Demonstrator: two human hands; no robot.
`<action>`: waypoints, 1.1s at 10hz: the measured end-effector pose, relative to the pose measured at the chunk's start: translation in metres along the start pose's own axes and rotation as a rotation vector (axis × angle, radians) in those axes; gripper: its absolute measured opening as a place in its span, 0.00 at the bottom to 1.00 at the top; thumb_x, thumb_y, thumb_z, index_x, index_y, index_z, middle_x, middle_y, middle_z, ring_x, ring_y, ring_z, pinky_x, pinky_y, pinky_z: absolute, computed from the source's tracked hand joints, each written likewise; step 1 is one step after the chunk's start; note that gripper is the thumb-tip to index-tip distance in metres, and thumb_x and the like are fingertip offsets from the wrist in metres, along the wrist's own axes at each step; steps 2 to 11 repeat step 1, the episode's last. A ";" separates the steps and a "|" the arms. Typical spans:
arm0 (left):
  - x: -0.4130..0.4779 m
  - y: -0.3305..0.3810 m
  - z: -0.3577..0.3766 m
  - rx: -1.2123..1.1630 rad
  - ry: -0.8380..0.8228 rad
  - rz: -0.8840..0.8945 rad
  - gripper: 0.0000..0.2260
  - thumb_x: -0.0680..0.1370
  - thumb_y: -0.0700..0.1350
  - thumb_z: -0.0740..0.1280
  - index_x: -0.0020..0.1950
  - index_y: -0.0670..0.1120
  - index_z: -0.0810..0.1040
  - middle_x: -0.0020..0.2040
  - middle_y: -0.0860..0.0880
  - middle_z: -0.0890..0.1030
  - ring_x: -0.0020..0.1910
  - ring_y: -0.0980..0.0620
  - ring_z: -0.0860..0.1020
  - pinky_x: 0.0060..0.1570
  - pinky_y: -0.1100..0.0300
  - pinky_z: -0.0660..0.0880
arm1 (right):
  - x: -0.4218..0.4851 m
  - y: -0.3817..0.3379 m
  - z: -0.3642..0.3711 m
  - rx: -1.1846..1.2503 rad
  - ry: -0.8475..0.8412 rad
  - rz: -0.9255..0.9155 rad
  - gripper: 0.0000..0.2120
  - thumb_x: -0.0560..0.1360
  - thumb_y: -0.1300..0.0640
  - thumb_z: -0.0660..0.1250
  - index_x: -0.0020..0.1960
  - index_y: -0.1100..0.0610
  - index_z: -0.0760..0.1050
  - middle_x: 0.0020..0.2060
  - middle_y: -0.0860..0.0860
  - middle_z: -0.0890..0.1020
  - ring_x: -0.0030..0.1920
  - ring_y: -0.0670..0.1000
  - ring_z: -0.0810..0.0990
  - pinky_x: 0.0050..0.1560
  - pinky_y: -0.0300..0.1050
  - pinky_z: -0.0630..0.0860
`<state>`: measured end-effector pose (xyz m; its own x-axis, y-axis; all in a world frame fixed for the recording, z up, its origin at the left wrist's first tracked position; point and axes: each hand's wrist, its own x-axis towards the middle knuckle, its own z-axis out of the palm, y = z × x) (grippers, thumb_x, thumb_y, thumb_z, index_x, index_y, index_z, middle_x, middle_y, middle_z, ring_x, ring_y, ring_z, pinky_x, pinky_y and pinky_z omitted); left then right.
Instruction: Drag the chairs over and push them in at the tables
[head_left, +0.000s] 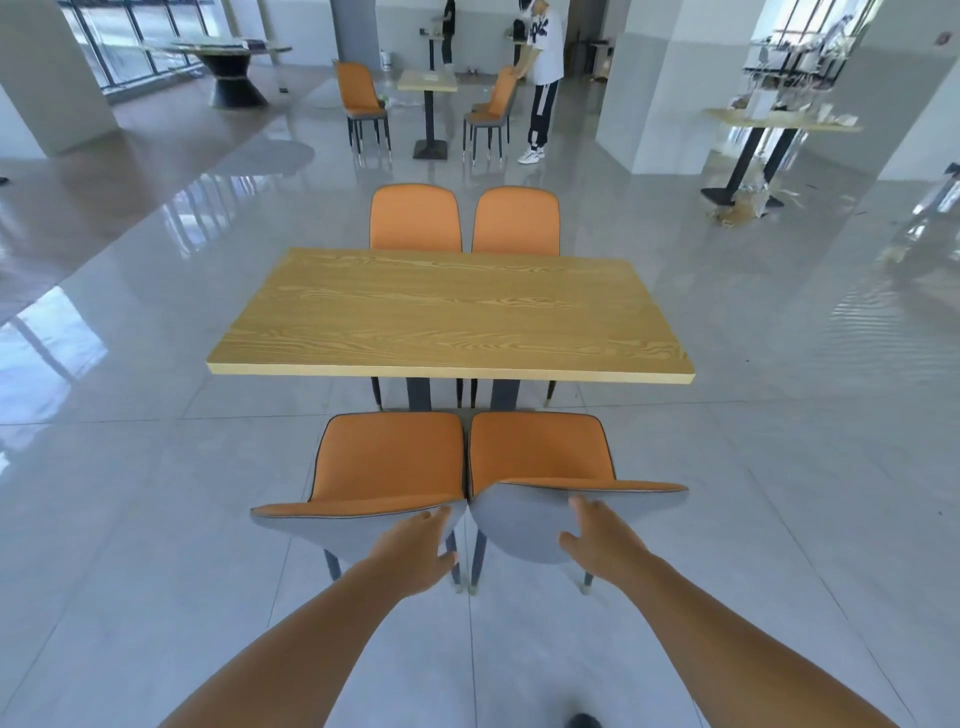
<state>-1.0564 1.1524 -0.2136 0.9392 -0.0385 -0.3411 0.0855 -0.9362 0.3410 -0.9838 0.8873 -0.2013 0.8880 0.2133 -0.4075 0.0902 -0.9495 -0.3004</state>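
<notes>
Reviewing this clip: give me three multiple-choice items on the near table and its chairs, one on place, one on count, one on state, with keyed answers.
1. Where does the left hand rest?
A. on the near left chair back
B. on the table top
C. on the floor

2. How many orange chairs stand at this table?
A. two
B. four
C. six

3. How are the two near chairs placed?
A. fully tucked under
B. tipped over
C. upright, seats short of the table edge

Answers: 1 A, its palm lies on the grey back, as the right hand does on the near right chair. 2 B, two near, two far. 3 C, both seats show whole.
</notes>
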 end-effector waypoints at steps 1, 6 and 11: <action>-0.022 -0.024 -0.009 -0.008 0.032 -0.010 0.27 0.82 0.55 0.63 0.77 0.46 0.62 0.70 0.46 0.74 0.66 0.45 0.75 0.62 0.49 0.75 | -0.016 -0.026 0.010 -0.014 -0.046 -0.032 0.32 0.81 0.45 0.60 0.79 0.55 0.56 0.69 0.56 0.74 0.63 0.56 0.77 0.58 0.49 0.76; -0.022 -0.024 -0.009 -0.008 0.032 -0.010 0.27 0.82 0.55 0.63 0.77 0.46 0.62 0.70 0.46 0.74 0.66 0.45 0.75 0.62 0.49 0.75 | -0.016 -0.026 0.010 -0.014 -0.046 -0.032 0.32 0.81 0.45 0.60 0.79 0.55 0.56 0.69 0.56 0.74 0.63 0.56 0.77 0.58 0.49 0.76; -0.022 -0.024 -0.009 -0.008 0.032 -0.010 0.27 0.82 0.55 0.63 0.77 0.46 0.62 0.70 0.46 0.74 0.66 0.45 0.75 0.62 0.49 0.75 | -0.016 -0.026 0.010 -0.014 -0.046 -0.032 0.32 0.81 0.45 0.60 0.79 0.55 0.56 0.69 0.56 0.74 0.63 0.56 0.77 0.58 0.49 0.76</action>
